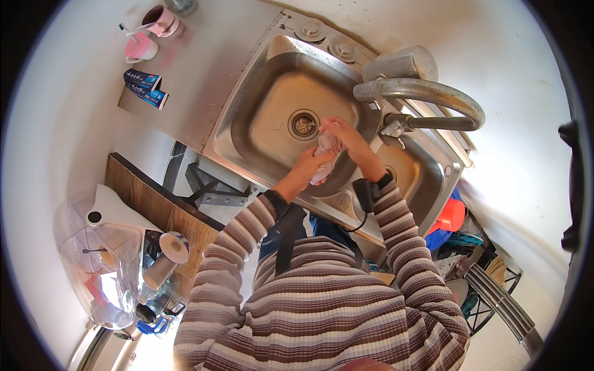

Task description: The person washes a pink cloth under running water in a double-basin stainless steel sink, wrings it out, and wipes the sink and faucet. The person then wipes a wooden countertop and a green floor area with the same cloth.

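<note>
A pale pink cloth (pixel 323 172), bunched and twisted, is held between both hands over the near right part of a stainless steel sink basin (pixel 274 116). My left hand (pixel 314 162) grips its lower end, fingers wrapped round it. Around the upper end, close to the drain strainer (pixel 304 125), my right hand (pixel 342 133) is closed. Parts of the cloth are hidden by the fingers. The curved metal faucet (pixel 436 88) arches to the right of the hands, its spout above the basin's right rim. No running water can be made out.
A smaller basin (pixel 417 176) adjoins on the right, with a red plastic scoop (pixel 451 214) beyond it. On the left counter stand a pink mug (pixel 163 23), a pink and white cup with a toothbrush (pixel 141 47) and two tubes (pixel 146 88). A wooden board edge (pixel 158 195) lies lower left.
</note>
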{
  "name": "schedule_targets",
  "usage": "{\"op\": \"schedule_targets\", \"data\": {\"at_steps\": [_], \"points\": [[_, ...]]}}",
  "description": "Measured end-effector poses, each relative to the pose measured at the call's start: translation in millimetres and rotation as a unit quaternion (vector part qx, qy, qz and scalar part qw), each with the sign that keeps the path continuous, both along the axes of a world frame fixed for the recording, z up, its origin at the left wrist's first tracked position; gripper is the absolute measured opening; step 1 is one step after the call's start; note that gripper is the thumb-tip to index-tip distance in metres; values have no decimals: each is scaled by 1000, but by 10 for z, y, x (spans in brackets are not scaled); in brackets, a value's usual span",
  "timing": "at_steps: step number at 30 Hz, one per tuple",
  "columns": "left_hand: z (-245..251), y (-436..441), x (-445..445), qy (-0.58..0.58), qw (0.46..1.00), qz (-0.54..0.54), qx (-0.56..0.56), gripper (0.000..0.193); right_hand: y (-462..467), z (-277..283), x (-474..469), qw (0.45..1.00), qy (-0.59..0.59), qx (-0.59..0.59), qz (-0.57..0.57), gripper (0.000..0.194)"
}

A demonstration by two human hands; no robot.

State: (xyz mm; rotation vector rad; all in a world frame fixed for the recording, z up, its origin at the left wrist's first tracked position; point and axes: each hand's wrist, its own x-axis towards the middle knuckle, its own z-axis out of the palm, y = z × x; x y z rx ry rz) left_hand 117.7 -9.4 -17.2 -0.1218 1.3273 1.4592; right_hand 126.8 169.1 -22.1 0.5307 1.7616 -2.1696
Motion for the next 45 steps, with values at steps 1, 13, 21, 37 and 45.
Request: {"op": "schedule_targets", "data": {"at_steps": [1,13,21,37,45], "points": [[148,-55,10,-124,989,30,77,51,69,80,25,987,24,-161,-1,34],[1063,19,237,-473,712,222,469,53,-363,588,31,773,287,-565,16,53],[1216,-47,176,-252,909,83,321,42,-149,1025,30,932,59,-356,-48,26],[-556,330,40,440,844,-189,-240,70,-406,-451,-154,884,-17,453,-110,16],[157,-101,-153,15,999,-36,-5,48,-76,90,28,977,-29,-193,-90,38]]}}
